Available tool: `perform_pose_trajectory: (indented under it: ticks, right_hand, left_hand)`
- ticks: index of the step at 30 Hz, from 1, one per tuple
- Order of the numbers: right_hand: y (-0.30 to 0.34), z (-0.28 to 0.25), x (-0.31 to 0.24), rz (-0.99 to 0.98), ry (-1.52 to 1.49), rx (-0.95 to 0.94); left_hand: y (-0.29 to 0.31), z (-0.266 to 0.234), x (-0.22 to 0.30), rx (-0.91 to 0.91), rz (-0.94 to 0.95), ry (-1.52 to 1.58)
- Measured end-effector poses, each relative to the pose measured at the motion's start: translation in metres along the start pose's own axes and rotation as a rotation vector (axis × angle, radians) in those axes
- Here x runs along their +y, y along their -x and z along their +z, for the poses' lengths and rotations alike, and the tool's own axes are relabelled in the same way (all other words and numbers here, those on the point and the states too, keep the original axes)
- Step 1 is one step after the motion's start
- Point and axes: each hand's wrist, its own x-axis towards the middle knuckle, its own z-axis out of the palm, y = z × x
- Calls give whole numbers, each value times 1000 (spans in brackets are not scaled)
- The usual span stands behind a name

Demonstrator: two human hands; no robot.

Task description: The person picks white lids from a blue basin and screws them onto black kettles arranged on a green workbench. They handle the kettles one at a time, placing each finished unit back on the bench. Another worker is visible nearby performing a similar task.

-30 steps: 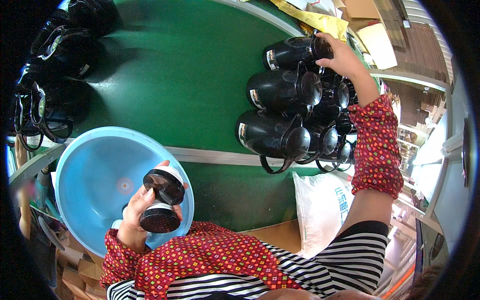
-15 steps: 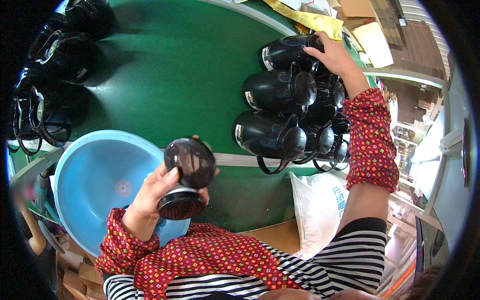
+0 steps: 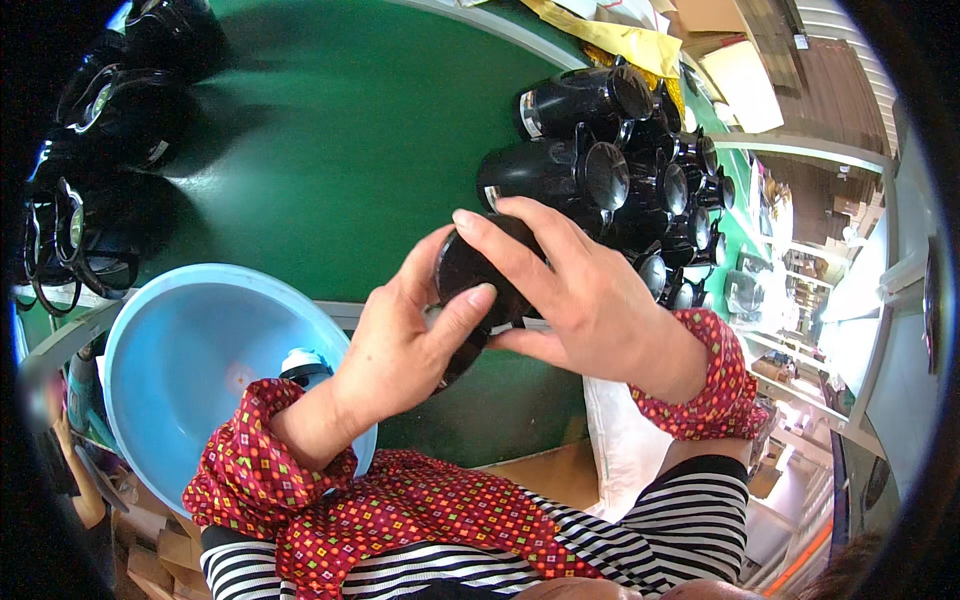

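Note:
In front of me both hands are closed round a dark, glossy round piece that looks like a black jug lid. My left hand holds it from the left, thumb across its near side. From the right, my right hand lays its fingers over the top. A second dark piece shows below the lid, mostly hidden by my fingers. Just beyond my right hand, several black jugs lie on their sides in rows on the green table.
A light blue basin stands at the near left, with a small white and black piece inside. More black jugs stand at the far left. A white sack is below the table edge at right; yellow wrapping lies at the back.
My right hand has come back from the farthest jug on the right to the lid. My left hand has moved right and up with the lid, away from the basin.

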Motion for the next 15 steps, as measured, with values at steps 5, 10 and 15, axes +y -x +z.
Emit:
perform_pose_trajectory:
  ticks: [5, 10, 15]
  right_hand:
    - [15, -6, 3, -39, -37, -28]
    - [22, -3, 13, -123, 127, -29]
    - [25, -34, 96, 332, -35, 412]
  left_hand:
    - [3, 14, 6, -80, 4, -187]
    - [4, 11, 16, -189, -86, -231]
    - [12, 2, 5, -227, -178, 75]
